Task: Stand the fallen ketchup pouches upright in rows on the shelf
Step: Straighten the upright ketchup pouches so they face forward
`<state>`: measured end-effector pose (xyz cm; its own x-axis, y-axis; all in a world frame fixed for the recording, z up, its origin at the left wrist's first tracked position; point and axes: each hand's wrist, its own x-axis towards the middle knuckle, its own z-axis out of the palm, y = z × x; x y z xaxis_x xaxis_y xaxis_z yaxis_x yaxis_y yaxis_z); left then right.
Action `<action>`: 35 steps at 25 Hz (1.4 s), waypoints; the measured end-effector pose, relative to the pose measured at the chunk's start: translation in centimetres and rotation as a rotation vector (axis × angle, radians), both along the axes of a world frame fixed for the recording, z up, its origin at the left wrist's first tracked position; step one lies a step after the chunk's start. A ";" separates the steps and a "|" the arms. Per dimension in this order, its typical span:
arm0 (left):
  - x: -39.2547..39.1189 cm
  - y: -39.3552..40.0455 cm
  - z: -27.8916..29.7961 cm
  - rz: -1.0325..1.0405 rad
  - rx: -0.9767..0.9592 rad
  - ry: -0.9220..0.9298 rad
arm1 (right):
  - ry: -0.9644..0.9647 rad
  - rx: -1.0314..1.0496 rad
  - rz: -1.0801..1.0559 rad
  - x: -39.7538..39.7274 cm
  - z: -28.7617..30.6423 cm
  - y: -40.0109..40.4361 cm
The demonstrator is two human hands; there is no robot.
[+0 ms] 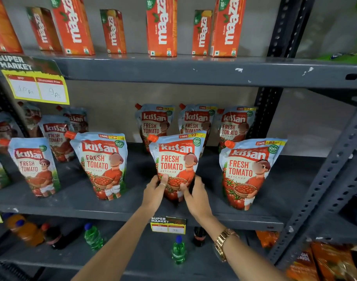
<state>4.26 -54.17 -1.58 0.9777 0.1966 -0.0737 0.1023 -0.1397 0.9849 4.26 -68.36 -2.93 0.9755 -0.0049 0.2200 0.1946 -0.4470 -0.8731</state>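
Upright ketchup pouch (176, 159) near shelf (112, 207) front edge, gripped low at both sides by left hand (155, 191) and right hand (195, 196).

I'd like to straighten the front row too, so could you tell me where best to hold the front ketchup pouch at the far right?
Hold the far-right front ketchup pouch low on its two side edges, one hand on each, coming straight in from the open shelf front. It stands upright with a wide, full base, and its orange cap sits off-centre at the top left, probably a poor handle.
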 end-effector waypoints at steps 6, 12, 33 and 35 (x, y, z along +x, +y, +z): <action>-0.7 -1.9 0.0 -0.052 0.014 -0.018 | -0.063 -0.004 -0.097 -1.2 -0.9 -1.5; -1.1 -2.3 -0.4 -0.014 0.002 -0.100 | -0.223 -0.074 -0.327 -2.8 -0.3 -0.8; -0.9 19.0 1.1 0.377 0.081 -0.066 | 0.027 -0.053 0.091 -0.3 2.5 18.6; -0.7 19.9 0.8 0.243 0.070 -0.039 | 0.071 -0.008 0.093 -0.3 2.6 19.5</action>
<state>3.56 -34.31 -0.75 0.9028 0.4297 -0.0149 0.1034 -0.1835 0.9776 4.00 -48.89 -0.31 0.9847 0.0881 0.1503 0.1738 -0.4365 -0.8828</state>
